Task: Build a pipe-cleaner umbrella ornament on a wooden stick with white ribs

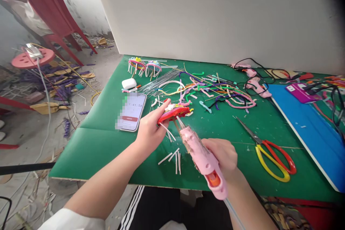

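Observation:
My left hand (151,124) is closed on the edge of a small red pipe-cleaner craft (175,113), shaped like an umbrella or carousel top, tilted on a thin stick with white strips hanging from it. In my right hand (222,152) is a pink hot glue gun (198,151), its metal nozzle at the underside of the red craft; whether it touches, I cannot tell. Several cut white strips (176,161) lie on the table below. Two similar finished-looking crafts (136,65) stand at the back left.
The green table (99,151) holds a phone (132,113), a white earbud case (129,83), clear glue sticks (161,79) and tangled pipe cleaners (215,91). Scissors (265,147) lie right, beside a blue board (309,133) and another pink glue gun (258,87). A white panel (215,14) stands behind.

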### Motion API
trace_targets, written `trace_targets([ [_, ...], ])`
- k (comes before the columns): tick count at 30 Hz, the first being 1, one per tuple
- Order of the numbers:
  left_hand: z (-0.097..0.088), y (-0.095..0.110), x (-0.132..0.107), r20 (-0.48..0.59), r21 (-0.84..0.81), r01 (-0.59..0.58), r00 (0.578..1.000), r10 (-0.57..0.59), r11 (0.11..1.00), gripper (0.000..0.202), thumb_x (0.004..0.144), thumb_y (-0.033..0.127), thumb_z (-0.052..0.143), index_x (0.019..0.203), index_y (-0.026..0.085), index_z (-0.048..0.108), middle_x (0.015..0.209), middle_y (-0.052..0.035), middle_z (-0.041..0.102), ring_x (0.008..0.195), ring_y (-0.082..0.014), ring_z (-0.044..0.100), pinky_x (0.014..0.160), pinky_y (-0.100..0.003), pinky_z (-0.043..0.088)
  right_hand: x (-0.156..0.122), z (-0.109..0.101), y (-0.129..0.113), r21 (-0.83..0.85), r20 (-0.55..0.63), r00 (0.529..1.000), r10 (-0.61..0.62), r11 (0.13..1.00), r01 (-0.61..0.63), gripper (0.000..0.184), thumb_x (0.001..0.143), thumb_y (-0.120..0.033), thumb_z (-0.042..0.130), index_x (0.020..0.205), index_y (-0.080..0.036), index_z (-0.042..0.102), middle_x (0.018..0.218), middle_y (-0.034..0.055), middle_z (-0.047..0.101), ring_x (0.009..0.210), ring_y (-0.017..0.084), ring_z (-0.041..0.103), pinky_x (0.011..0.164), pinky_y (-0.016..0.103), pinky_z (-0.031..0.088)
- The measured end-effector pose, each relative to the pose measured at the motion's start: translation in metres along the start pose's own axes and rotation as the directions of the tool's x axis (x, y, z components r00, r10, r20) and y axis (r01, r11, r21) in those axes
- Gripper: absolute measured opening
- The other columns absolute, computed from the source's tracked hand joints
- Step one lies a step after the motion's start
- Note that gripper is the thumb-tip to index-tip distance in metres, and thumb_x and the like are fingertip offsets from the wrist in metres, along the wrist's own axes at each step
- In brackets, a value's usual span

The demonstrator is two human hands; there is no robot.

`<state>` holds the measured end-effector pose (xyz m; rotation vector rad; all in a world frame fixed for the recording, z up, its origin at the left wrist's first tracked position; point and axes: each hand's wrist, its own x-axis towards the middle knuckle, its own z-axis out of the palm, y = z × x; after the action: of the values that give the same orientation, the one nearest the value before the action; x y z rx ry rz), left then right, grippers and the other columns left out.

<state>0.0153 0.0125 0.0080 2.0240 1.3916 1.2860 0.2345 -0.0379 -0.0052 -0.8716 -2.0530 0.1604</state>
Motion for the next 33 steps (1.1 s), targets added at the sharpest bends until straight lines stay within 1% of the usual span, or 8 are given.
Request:
trace_targets([
  [4, -0.0005, 0.0008, 0.0004, -0.015, 0.035, -0.036, 0.999, 0.036, 0.999, 0.050, 0.079, 0.010, 0.049, 0.126, 0.022, 0.061, 0.107, -0.0063, 0.074, 0.085, -0.0176, 0.070, 0.072, -0.028, 0.056, -0.0008, 0.0021, 0.0027, -0.032, -0.028, 0.998, -0.047, 0.998, 0.046, 0.026, 0.076, -0.014, 0.060, 0.100, -0.021, 0.053, 0.053, -0.0022, 0.051, 0.041, 0.014, 0.044, 0.043, 0.028, 0.029],
  [8, -0.0010, 0.0002, 0.0000, -0.019, 0.048, -0.048, 0.999, 0.049, 0.998, 0.051, 0.079, 0.010, 0.049, 0.128, 0.022, 0.060, 0.105, -0.0061, 0.074, 0.084, -0.0165, 0.070, 0.073, -0.027, 0.056, 0.0017, 0.0013, 0.0019, -0.065, -0.024, 0.998, -0.061, 0.996, 0.059, 0.020, 0.078, -0.015, 0.056, 0.096, -0.022, 0.053, 0.051, -0.0030, 0.048, 0.040, 0.013, 0.042, 0.043, 0.027, 0.028],
  [14, -0.0010, 0.0022, 0.0002, -0.030, 0.057, -0.058, 0.998, 0.060, 0.997, 0.050, 0.079, 0.010, 0.048, 0.126, 0.022, 0.061, 0.102, -0.0057, 0.074, 0.081, -0.0155, 0.069, 0.071, -0.025, 0.055, 0.0031, 0.0011, 0.0002, -0.082, -0.028, 0.998, -0.063, 0.995, 0.060, 0.014, 0.081, -0.016, 0.054, 0.094, -0.022, 0.052, 0.052, -0.0027, 0.048, 0.041, 0.013, 0.040, 0.043, 0.028, 0.029],
  [19, -0.0010, 0.0028, 0.0006, -0.031, 0.068, -0.050, 0.998, 0.053, 0.996, 0.052, 0.078, 0.009, 0.048, 0.126, 0.023, 0.061, 0.106, -0.0051, 0.074, 0.083, -0.0155, 0.070, 0.073, -0.026, 0.055, 0.0014, 0.0023, 0.0014, -0.107, -0.031, 0.997, -0.066, 0.992, 0.063, 0.013, 0.081, -0.017, 0.056, 0.093, -0.022, 0.052, 0.052, -0.0025, 0.048, 0.041, 0.013, 0.041, 0.044, 0.028, 0.029],
  [23, -0.0004, 0.0017, 0.0001, -0.032, 0.066, -0.054, 0.998, 0.056, 0.996, 0.051, 0.079, 0.010, 0.050, 0.127, 0.023, 0.060, 0.104, -0.0054, 0.075, 0.083, -0.0163, 0.069, 0.073, -0.026, 0.055, -0.0014, 0.0039, 0.0038, -0.124, -0.040, 0.997, -0.066, 0.990, 0.061, 0.014, 0.080, -0.019, 0.057, 0.092, -0.023, 0.052, 0.051, -0.0030, 0.048, 0.040, 0.014, 0.041, 0.044, 0.028, 0.028],
  [28, 0.0001, 0.0013, -0.0007, -0.031, 0.059, -0.054, 0.998, 0.055, 0.997, 0.050, 0.081, 0.011, 0.050, 0.128, 0.024, 0.059, 0.103, -0.0048, 0.075, 0.081, -0.0155, 0.070, 0.072, -0.026, 0.055, -0.0032, 0.0054, 0.0047, -0.136, -0.039, 0.997, -0.064, 0.989, 0.058, 0.017, 0.077, -0.016, 0.061, 0.090, -0.023, 0.053, 0.053, -0.0025, 0.049, 0.042, 0.013, 0.042, 0.044, 0.028, 0.030],
  [33, -0.0001, 0.0002, -0.0014, -0.025, 0.054, -0.065, 0.997, 0.066, 0.996, 0.052, 0.080, 0.009, 0.051, 0.129, 0.023, 0.058, 0.112, -0.0055, 0.073, 0.091, -0.0165, 0.070, 0.078, -0.027, 0.056, -0.0026, 0.0050, 0.0044, -0.106, -0.036, 0.998, -0.056, 0.993, 0.052, 0.017, 0.076, -0.013, 0.061, 0.090, -0.021, 0.054, 0.053, -0.0021, 0.049, 0.043, 0.013, 0.041, 0.044, 0.028, 0.029],
])
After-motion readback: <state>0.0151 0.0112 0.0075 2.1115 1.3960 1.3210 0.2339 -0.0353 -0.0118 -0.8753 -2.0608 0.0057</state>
